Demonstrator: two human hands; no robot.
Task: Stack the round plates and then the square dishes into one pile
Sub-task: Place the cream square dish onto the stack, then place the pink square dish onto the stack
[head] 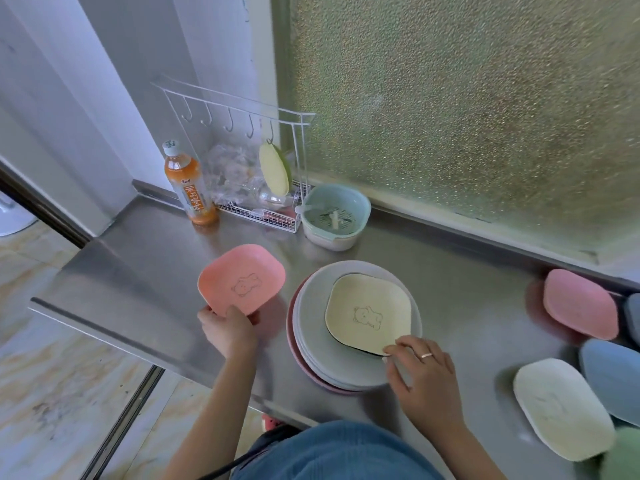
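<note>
Bottle: an orange drink bottle stands at your 11 o'clock, at the back left of the steel counter.
Rack: a white wire rack sits just right of the bottle, a pale green pad hanging from one of its hooks.
Left hand: your left hand grips the near edge of the pink square dish, thumb on top, fingers curled under it.
Pink dish: it shows a bear outline and lies at 11 o'clock from that hand, tilted, left of the pile and apart from it.
Strainer bowl: a teal strainer bowl stands at 12 o'clock, beside the rack.
Pile: the round plates are stacked straight ahead, grey on top with a pink rim showing beneath.
Cream dish: the cream square dish lies on the top plate.
Right hand: your right hand pinches that dish's near right corner with fingertips; the dish lies at 11 o'clock from it.
Waiting dishes: at 3 o'clock lie a pink dish, a blue dish and a white dish, well apart from both hands.
</note>
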